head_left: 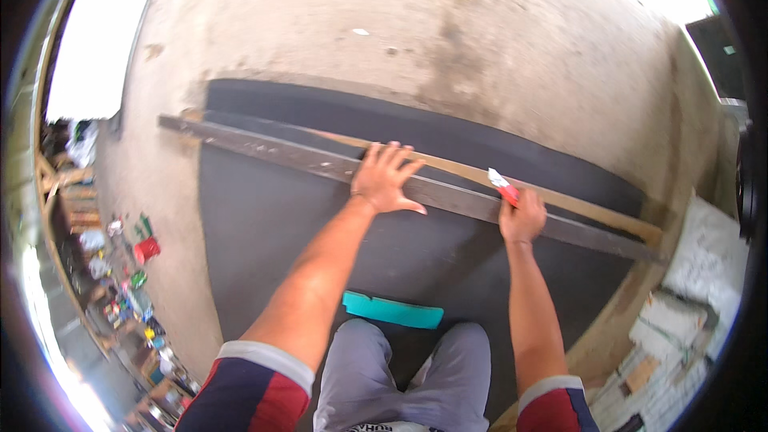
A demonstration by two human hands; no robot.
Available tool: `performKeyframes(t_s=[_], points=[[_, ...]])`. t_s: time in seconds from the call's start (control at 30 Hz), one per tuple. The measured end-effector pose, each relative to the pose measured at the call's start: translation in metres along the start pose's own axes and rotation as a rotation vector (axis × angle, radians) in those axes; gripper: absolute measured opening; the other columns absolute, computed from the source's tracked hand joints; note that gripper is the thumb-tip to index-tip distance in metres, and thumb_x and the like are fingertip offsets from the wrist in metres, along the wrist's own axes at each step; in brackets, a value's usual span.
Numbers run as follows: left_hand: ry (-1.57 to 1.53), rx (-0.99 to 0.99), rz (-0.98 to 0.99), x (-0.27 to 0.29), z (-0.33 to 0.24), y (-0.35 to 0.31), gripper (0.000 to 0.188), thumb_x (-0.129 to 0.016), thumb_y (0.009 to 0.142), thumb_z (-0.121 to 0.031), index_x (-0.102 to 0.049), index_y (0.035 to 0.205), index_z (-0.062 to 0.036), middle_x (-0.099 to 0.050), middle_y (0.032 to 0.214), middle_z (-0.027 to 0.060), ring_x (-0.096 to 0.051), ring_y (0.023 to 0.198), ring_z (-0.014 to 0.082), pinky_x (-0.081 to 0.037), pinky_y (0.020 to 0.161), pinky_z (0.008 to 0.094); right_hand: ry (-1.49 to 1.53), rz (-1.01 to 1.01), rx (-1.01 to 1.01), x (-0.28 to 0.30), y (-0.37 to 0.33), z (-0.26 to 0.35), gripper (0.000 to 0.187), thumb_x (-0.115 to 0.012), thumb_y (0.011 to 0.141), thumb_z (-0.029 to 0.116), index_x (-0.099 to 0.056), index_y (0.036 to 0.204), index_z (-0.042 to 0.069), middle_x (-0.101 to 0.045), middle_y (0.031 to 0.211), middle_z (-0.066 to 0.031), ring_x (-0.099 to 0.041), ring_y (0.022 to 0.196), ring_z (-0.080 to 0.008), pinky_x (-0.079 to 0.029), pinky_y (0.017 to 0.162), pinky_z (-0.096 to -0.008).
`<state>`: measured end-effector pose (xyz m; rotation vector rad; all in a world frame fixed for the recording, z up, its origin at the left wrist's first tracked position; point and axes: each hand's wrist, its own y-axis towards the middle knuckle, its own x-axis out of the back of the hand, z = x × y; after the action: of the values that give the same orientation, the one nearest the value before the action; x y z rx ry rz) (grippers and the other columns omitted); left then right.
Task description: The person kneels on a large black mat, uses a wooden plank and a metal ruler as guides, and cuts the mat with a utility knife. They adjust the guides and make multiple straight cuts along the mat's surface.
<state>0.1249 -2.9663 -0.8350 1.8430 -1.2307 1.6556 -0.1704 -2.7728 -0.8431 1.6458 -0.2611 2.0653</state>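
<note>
A long dark straight bar (304, 162) lies slantwise across a large black sheet (272, 256) on the floor. My left hand (384, 178) is spread flat on the bar near its middle, fingers apart, pressing down. To the right, my right hand (524, 216) is closed around a small red tool with a white end (504, 186). Its white end points up and away from me; blur hides its exact kind. Just beyond the bar runs a thin tan wooden strip (576, 202), roughly along it, with black sheet showing between the two.
A turquoise strip (392, 310) lies on the sheet before my knees. Concrete floor (320, 24) stretches beyond. At the left are a red container (146, 250) and cluttered shelves; at the right, a white sack (708, 248) and stacked pale pieces (668, 324).
</note>
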Motion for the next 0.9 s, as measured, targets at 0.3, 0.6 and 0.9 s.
performKeyframes(t_s=[0.3, 0.6, 0.9], points=[[-0.005, 0.014, -0.068, -0.001, -0.008, 0.01, 0.11, -0.077, 0.057, -0.092, -0.065, 0.145, -0.0272, -0.054, 0.156, 0.0074, -0.042, 0.151, 0.0329, -0.028, 0.127, 0.0565, -0.046, 0.1, -0.079, -0.005, 0.0, -0.007, 0.024, -0.077, 0.079, 0.029, -0.061, 0.091, 0.014, -0.063, 0.092, -0.006, -0.064, 0.088, -0.0302, -0.048, 0.075, -0.0449], [0.014, 0.042, 0.003, -0.004, -0.006, 0.001, 0.106, -0.089, 0.057, -0.077, -0.064, 0.146, -0.0253, -0.049, 0.16, 0.0061, -0.038, 0.154, 0.0334, -0.027, 0.129, 0.0559, 0.033, 0.06, -0.014, -0.004, -0.001, -0.002, 0.021, -0.075, 0.078, 0.025, -0.059, 0.088, 0.014, -0.062, 0.09, -0.0058, -0.064, 0.087, -0.03, -0.047, 0.073, -0.0444], [0.037, -0.01, -0.094, -0.002, -0.006, 0.004, 0.104, -0.079, 0.062, -0.087, -0.065, 0.147, -0.0283, -0.054, 0.157, 0.0076, -0.044, 0.149, 0.0341, -0.032, 0.124, 0.054, -0.066, 0.118, -0.011, -0.002, -0.003, -0.003, 0.031, -0.077, 0.081, 0.027, -0.068, 0.107, 0.013, -0.066, 0.104, -0.0068, -0.064, 0.099, -0.0299, -0.05, 0.081, -0.0464]])
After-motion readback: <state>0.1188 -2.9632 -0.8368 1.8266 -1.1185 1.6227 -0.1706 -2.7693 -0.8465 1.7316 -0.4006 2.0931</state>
